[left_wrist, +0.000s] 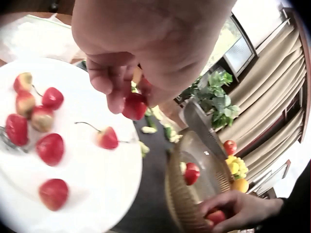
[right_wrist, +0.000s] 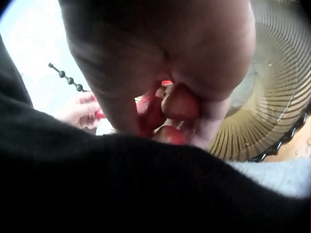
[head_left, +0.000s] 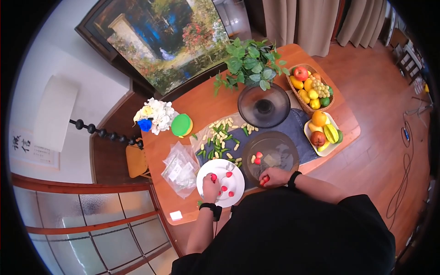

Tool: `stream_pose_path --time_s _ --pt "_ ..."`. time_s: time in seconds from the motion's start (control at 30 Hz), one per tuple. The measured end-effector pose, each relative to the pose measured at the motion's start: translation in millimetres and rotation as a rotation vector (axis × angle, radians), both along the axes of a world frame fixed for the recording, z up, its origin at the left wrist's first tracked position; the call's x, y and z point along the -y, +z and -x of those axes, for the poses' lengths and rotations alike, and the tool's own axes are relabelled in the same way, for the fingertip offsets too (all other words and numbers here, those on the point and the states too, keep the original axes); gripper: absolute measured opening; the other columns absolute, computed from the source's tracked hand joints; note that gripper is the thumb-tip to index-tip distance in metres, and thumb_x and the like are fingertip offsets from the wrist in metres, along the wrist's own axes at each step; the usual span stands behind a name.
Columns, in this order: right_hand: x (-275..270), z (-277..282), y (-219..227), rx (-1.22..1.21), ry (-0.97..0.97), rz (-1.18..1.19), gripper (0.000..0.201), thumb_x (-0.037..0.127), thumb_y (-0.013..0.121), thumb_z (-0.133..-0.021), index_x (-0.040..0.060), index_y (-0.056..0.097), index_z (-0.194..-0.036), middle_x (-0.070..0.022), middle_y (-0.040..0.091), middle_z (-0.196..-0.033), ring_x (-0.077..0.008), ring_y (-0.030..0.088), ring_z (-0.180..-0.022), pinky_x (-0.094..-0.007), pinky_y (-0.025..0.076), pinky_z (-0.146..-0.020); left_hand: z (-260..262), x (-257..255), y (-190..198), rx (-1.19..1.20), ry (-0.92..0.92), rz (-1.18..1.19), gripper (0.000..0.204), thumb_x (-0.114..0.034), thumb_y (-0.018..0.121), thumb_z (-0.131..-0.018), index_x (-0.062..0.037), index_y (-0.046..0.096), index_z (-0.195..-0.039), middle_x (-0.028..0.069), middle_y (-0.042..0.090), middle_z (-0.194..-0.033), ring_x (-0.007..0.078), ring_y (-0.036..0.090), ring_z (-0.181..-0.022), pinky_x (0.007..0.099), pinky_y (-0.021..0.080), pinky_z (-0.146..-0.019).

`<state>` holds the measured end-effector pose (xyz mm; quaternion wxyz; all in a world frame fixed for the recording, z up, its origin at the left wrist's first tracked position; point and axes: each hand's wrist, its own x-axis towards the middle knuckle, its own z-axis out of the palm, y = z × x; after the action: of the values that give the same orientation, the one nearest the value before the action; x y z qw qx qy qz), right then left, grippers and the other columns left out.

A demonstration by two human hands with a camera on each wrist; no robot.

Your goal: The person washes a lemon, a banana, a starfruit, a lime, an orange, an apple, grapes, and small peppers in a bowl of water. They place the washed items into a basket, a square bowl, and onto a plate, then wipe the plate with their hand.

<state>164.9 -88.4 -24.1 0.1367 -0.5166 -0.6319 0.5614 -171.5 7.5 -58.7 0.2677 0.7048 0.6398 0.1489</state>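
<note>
Above the white plate (head_left: 235,179), the left hand (head_left: 211,189) pinches a red fruit (left_wrist: 134,106) between thumb and fingertips. Several red, cherry-like fruits (left_wrist: 50,149) lie on that plate, some with thin stems. Over the near rim of the brown glass bowl (head_left: 250,156), the right hand (head_left: 270,176) curls round several red fruits (right_wrist: 181,103), seen close up in the right wrist view. A couple of red pieces (head_left: 258,156) and a pale one lie inside the bowl.
Peanuts and green peppers (head_left: 220,137) lie scattered on the dark cloth. Behind stand a dark glass dish (head_left: 263,94), a plant (head_left: 252,62) and a fruit basket (head_left: 333,98); a fruit plate (head_left: 325,152) is at right. Plastic bags (head_left: 179,172) and a green-lidded tub (head_left: 182,124) are at left.
</note>
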Motion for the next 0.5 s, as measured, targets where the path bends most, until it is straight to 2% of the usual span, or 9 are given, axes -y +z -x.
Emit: stream_pose_path --time_s 0.03,0.17,0.27,0.33,0.43,0.5 --pt "-1 1 1 0.008 0.004 0.025 0.031 0.016 0.071 -0.076 0.0039 0.069 -0.105 -0.0128 0.070 -0.090 -0.0252 0.067 -0.086 -0.0349 0.052 -0.078 1 2 -1 -0.002 0.003 0.019 0.034 -0.008 0.070 -0.079 -0.0005 0.062 -0.111 0.0206 0.061 -0.100 0.0377 0.062 -0.092 0.0423 0.051 -0.083" --pt "-3 3 -3 0.031 0.013 -0.043 0.029 0.014 0.070 -0.076 0.0028 0.068 -0.102 -0.0128 0.069 -0.088 -0.0267 0.066 -0.084 -0.0357 0.051 -0.077 -4 6 -9 0.037 -0.017 -0.037 0.033 -0.008 0.068 -0.081 -0.0010 0.062 -0.113 0.0201 0.059 -0.106 0.0374 0.062 -0.092 0.0424 0.051 -0.083" --pt "-14 2 4 -0.057 -0.061 -0.130 0.024 0.014 0.070 -0.077 0.0023 0.067 -0.098 -0.0126 0.067 -0.088 -0.0283 0.064 -0.084 -0.0362 0.051 -0.078 -11 8 1 -0.040 -0.006 0.061 0.033 -0.011 0.066 -0.083 -0.0015 0.061 -0.115 0.0199 0.057 -0.112 0.0369 0.061 -0.094 0.0426 0.051 -0.084" --pt "-27 9 33 -0.095 -0.148 -0.326 0.024 0.013 0.072 -0.078 0.0048 0.068 -0.100 -0.0119 0.065 -0.087 -0.0291 0.062 -0.088 -0.0375 0.049 -0.081 -8 7 -1 -0.024 -0.002 -0.006 0.034 -0.014 0.065 -0.085 -0.0016 0.061 -0.116 0.0198 0.054 -0.117 0.0359 0.061 -0.095 0.0425 0.051 -0.084" --pt "-56 30 59 -0.057 -0.046 -0.400 0.018 0.012 0.070 -0.079 0.0045 0.068 -0.096 -0.0137 0.062 -0.090 -0.0297 0.063 -0.092 -0.0379 0.049 -0.082 -3 6 -10 0.086 0.056 -0.089 0.032 -0.013 0.064 -0.085 -0.0001 0.061 -0.115 0.0202 0.059 -0.108 0.0358 0.063 -0.092 0.0418 0.051 -0.083" --pt "-67 54 50 -0.040 0.006 -0.450 0.018 0.012 0.069 -0.080 0.0049 0.068 -0.097 -0.0147 0.061 -0.093 -0.0300 0.062 -0.095 -0.0388 0.049 -0.083 -3 8 -7 0.097 0.072 -0.053 0.031 -0.011 0.063 -0.085 0.0008 0.061 -0.114 0.0204 0.061 -0.102 0.0354 0.063 -0.090 0.0414 0.051 -0.081"
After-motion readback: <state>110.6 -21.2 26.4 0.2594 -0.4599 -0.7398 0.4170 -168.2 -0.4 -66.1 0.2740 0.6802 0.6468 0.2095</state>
